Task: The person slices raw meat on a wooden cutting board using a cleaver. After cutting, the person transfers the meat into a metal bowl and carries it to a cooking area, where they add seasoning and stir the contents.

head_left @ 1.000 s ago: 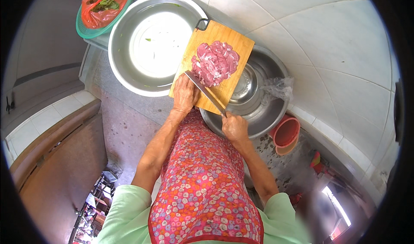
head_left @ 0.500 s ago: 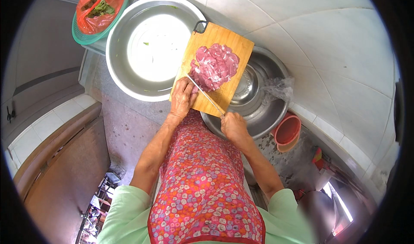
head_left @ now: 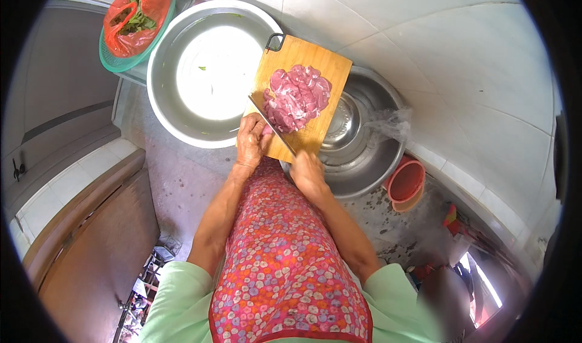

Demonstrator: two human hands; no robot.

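Observation:
A wooden cutting board [head_left: 336, 79] with a black handle bears a heap of sliced raw red meat [head_left: 300, 94]. My left hand [head_left: 251, 140] is at the board's lower left, fingers curled on a small piece of meat [head_left: 267, 130] beside the knife. My right hand [head_left: 308, 176] is closed round the handle of a knife [head_left: 270, 123], whose long blade runs diagonally just above my left fingers. The board rests between a wide basin of water [head_left: 163, 76] on the left and a grey metal basin [head_left: 379, 161] on the right, partly hidden under the board.
A green basket [head_left: 109, 63] with a red bag of leafy greens is at the upper left. A clear plastic bag [head_left: 388, 123] lies over the right basin. Red buckets [head_left: 403, 179] stand beside it. A tiled wall [head_left: 461, 58] curves along the right; a brown wooden panel [head_left: 97, 240] is at lower left.
My right hand has moved left with the knife, and the blade now lies further left over the board's lower part. My left hand stays at the board's lower left.

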